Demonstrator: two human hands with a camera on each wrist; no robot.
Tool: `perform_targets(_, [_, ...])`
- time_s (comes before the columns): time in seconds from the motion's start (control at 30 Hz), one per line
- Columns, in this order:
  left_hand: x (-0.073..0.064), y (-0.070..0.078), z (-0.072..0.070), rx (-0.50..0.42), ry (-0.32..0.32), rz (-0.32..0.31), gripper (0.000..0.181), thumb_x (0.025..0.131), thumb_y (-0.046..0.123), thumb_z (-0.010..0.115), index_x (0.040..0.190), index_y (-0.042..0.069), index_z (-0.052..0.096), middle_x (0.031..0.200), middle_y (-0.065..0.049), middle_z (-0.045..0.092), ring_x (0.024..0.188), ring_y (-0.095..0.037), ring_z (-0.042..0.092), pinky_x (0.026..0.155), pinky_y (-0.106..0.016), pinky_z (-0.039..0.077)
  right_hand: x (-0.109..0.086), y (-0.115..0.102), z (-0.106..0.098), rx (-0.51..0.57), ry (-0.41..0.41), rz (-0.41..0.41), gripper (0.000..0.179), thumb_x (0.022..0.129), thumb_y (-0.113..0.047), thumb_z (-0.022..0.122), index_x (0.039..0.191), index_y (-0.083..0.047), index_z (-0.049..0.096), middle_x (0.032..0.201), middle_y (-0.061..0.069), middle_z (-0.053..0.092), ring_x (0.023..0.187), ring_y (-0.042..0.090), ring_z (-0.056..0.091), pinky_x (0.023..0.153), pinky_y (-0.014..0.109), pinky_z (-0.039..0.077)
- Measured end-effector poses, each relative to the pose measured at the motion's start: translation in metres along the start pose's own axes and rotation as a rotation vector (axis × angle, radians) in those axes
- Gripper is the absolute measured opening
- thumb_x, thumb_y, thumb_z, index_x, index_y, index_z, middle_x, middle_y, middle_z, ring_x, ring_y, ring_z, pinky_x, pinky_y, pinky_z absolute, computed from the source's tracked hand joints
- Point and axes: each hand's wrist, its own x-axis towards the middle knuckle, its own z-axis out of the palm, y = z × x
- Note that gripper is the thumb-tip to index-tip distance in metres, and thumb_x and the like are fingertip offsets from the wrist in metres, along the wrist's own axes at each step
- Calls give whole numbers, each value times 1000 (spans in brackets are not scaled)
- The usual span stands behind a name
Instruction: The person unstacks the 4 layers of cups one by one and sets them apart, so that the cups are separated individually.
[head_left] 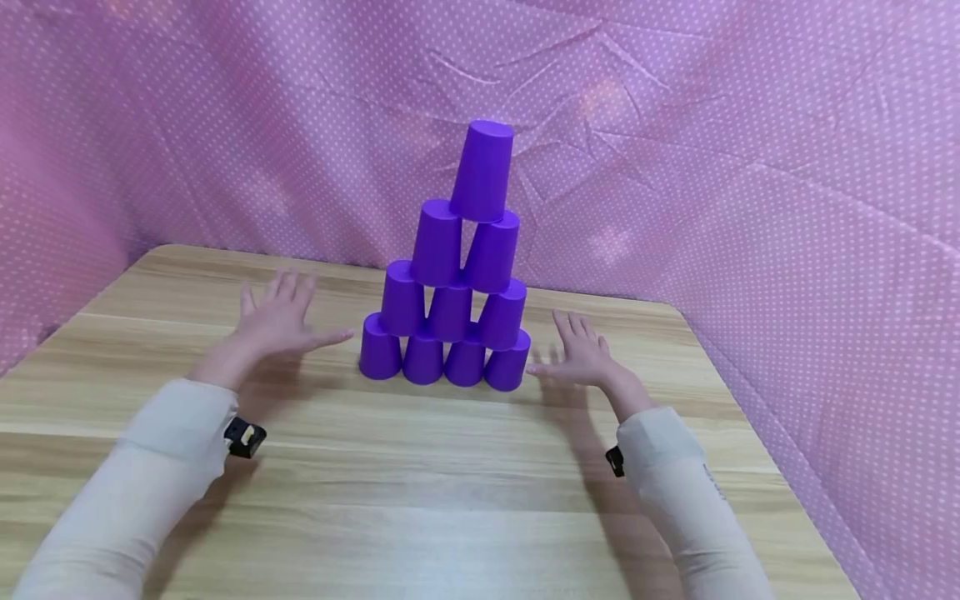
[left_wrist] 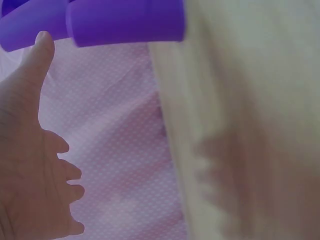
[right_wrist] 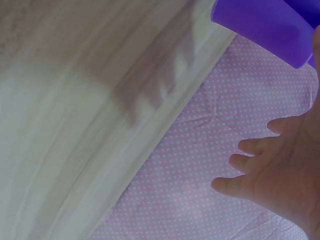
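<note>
Purple cups, all upside down, form a stacked pyramid on the wooden table, with a single top cup [head_left: 483,171] at its peak and several cups in the bottom row. My left hand [head_left: 277,321] is spread beside the pyramid, its thumb pointing toward the bottom-left cup [head_left: 380,348]. On the other side my right hand [head_left: 581,354] is also spread, thumb close to the bottom-right cup [head_left: 507,362]. Neither hand holds anything. In the left wrist view the thumb overlaps a purple cup [left_wrist: 125,21]; in the right wrist view a cup [right_wrist: 265,30] shows above the spread fingers.
The wooden table [head_left: 405,500] extends in front of the pyramid and to both sides. Pink dotted cloth [head_left: 750,167] hangs behind the table and along its sides. A small black device [head_left: 245,437] is worn at the left wrist, another [head_left: 615,461] at the right.
</note>
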Motion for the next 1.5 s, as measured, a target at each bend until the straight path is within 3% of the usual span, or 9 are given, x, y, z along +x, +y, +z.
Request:
perform_targets(0.23, [8, 7, -27, -20, 27, 13, 108, 68, 73, 40, 136, 6, -11, 136, -24, -13, 121, -38, -16, 82, -54, -27, 0, -5, -5, 77, 13, -29, 103, 69, -55, 61, 139, -8, 2, 140, 21, 5, 125, 37, 2, 95, 59, 5])
perform_targets(0.5, [12, 18, -51, -53, 33, 2, 105, 71, 70, 41, 136, 5, -11, 136, -23, -14, 122, -40, -13, 85, -55, -24, 2, -9, -2, 326, 7, -85, 103, 68, -45, 68, 139, -8, 3, 141, 16, 9, 126, 30, 8, 100, 48, 13])
perform_targets(0.67, [17, 22, -61, -114, 59, 1, 104, 72, 68, 43, 136, 5, -11, 138, -21, -14, 123, -38, -13, 90, -58, -16, 4, -11, 3, 453, -21, -59, 102, 68, -42, 69, 139, -12, 2, 142, 13, 7, 126, 29, 10, 100, 48, 13])
perform_targets(0.83, [22, 33, -74, -247, 73, 9, 102, 73, 64, 46, 136, 7, -11, 139, -19, -10, 124, -37, -10, 94, -59, -7, 5, -13, 9, 589, -37, -47, 96, 71, -38, 68, 139, -11, 5, 141, 15, 11, 126, 30, 11, 99, 50, 15])
perform_targets(1.1, [23, 61, -95, -452, 84, 42, 98, 74, 62, 49, 137, 14, -9, 142, -12, -2, 126, -33, 2, 96, -57, 7, 2, -26, 14, 861, -38, -56, 80, 76, -18, 64, 137, -4, 13, 136, 23, 20, 123, 35, 19, 100, 45, 18])
perform_targets(1.37, [28, 83, -106, -574, 193, 38, 95, 71, 60, 55, 139, 16, 5, 141, -5, 16, 126, -23, 16, 98, -49, 19, 11, -22, 29, 1075, -24, -119, 70, 76, -8, 63, 134, -4, 26, 130, 20, 35, 118, 28, 33, 95, 38, 30])
perform_targets(1.5, [32, 94, -110, -638, 216, 23, 95, 69, 60, 57, 139, 17, 9, 140, -5, 21, 125, -19, 20, 99, -42, 22, 12, -21, 34, 1121, -6, -104, 61, 76, -3, 63, 130, -4, 34, 123, 19, 43, 112, 28, 40, 92, 37, 34])
